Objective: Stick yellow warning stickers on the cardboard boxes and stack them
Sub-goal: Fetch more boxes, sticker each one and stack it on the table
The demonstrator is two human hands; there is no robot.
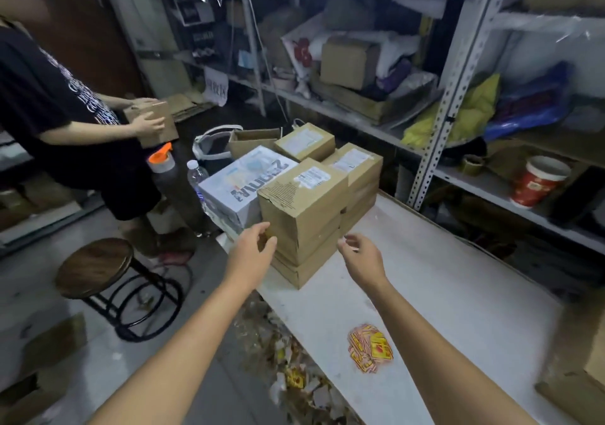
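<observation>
A stack of brown cardboard boxes [302,208] stands at the far end of the white table [442,293], with a second stack [357,169] right behind it. My left hand [253,247] reaches to the stack's near left corner, fingers loosely curved and touching or almost touching the cardboard. My right hand [360,254] hovers just right of the stack, fingers relaxed and holding nothing. A pile of yellow and red warning stickers [370,347] lies on the table nearer to me, between my forearms.
A white printed box [239,182] and bottles [196,175] sit left of the stacks. Another person [49,113] on the left holds a small box. A round stool [95,267] stands on the floor. Peeled sticker scraps [294,375] litter the floor. Metal shelves [425,113] line the right.
</observation>
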